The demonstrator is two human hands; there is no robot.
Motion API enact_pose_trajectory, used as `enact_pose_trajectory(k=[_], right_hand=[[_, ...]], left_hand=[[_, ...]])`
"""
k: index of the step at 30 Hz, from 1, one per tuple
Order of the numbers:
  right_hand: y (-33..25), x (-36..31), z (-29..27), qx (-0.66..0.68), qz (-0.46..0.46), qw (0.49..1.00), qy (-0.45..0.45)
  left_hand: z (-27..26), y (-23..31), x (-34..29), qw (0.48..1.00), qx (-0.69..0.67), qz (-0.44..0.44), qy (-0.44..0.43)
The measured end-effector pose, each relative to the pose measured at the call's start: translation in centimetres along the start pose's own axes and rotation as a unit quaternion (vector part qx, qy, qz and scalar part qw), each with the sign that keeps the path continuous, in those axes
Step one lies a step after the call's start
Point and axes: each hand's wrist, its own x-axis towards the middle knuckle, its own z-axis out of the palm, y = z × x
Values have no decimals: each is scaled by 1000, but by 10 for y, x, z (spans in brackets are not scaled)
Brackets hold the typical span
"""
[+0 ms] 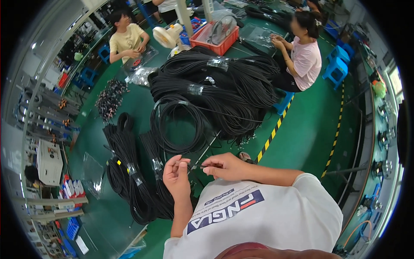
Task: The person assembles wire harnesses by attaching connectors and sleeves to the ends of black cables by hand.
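Observation:
In front of my chest, both hands are raised close together at the edge of the green table (92, 142). My left hand (176, 176) has its thumb and forefinger pinched together; whatever sits between them is too small to make out. The fingers of my right hand (227, 167) pinch the dark end of a thin black cable (202, 166), pointing toward the left hand. Just beyond lies a round coil of black cable (201, 129). Long tied bundles of black cable (125, 166) lie to the left of it.
A large heap of black cable bundles (246, 82) covers the table's middle. Small connectors (111, 99) are piled at left. Behind stand a red crate (217, 46) and a fan (168, 36). Two people sit working, one left (127, 41), one right (307, 58).

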Motion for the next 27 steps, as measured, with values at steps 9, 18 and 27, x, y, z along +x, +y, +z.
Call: enact_pose_trajectory(k=[9, 18, 27], right_hand=[[6, -12, -38, -23, -33, 999, -7], [1, -13, -104, 5, -43, 999, -19], [3, 1, -147, 28, -36, 996, -81]], left_hand=[[41, -2, 15, 999, -15, -10, -43], [107, -9, 38, 999, 14, -28, -42], [141, -25, 43, 999, 8, -29, -22]])
